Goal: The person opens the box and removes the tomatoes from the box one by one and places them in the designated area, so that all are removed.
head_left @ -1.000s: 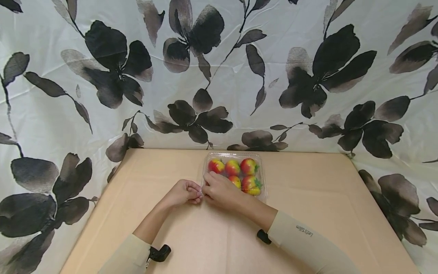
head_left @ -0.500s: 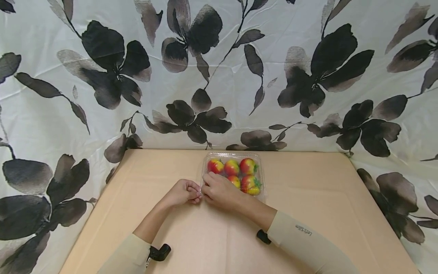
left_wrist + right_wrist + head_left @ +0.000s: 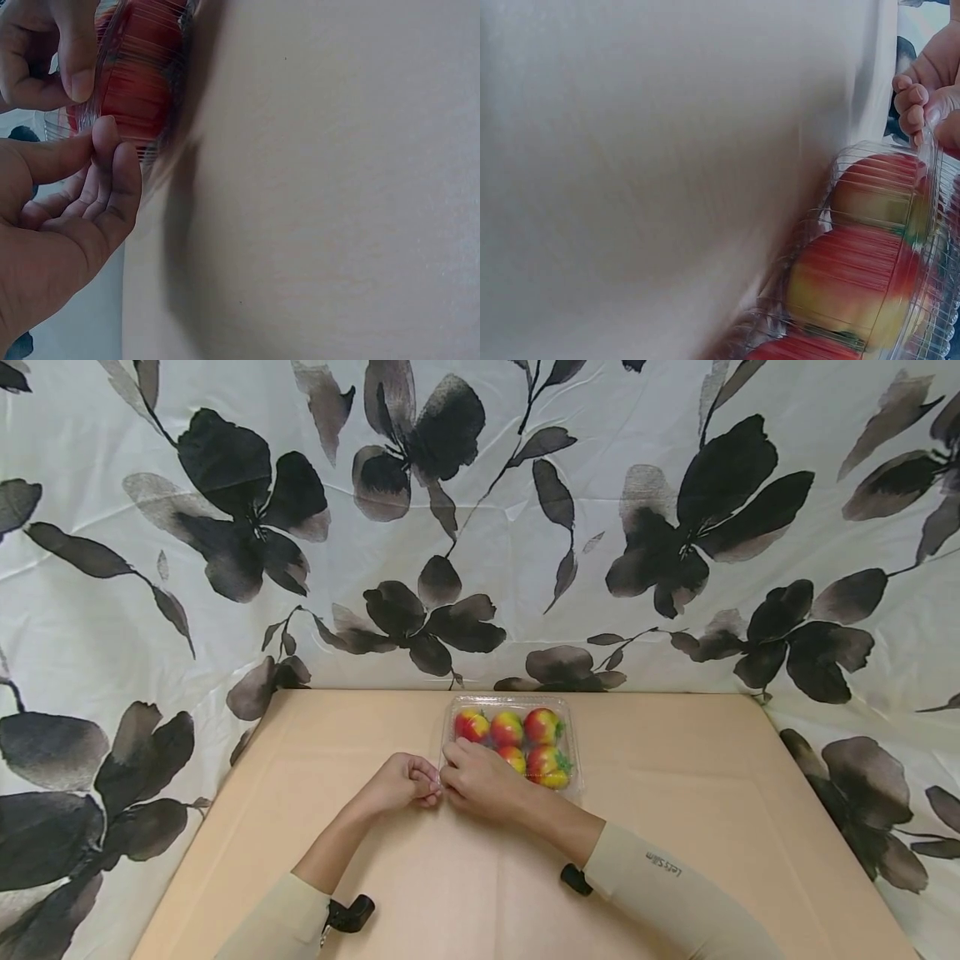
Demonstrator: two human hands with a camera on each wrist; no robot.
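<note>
A clear plastic clamshell container [image 3: 573,735] sits near the table's far edge, with several red and yellow fruits [image 3: 543,727] inside. At its near left corner, my left hand [image 3: 405,781] pinches the rim between thumb and forefinger. Right beside it, my right hand [image 3: 483,781] grips the same rim and covers part of the fruit in the head view. In the left wrist view, both thumbs press on the clear rim [image 3: 90,109], close together. Ridged side walls [image 3: 855,259] of the container show in the right wrist view, fruit pressed behind them.
A pale tan table [image 3: 675,793] spreads around the container. Behind it hangs a white cloth [image 3: 525,543] with dark flower prints, which also shows at both sides. Black wrist cameras [image 3: 351,913] are strapped by the beige sleeves [image 3: 675,885].
</note>
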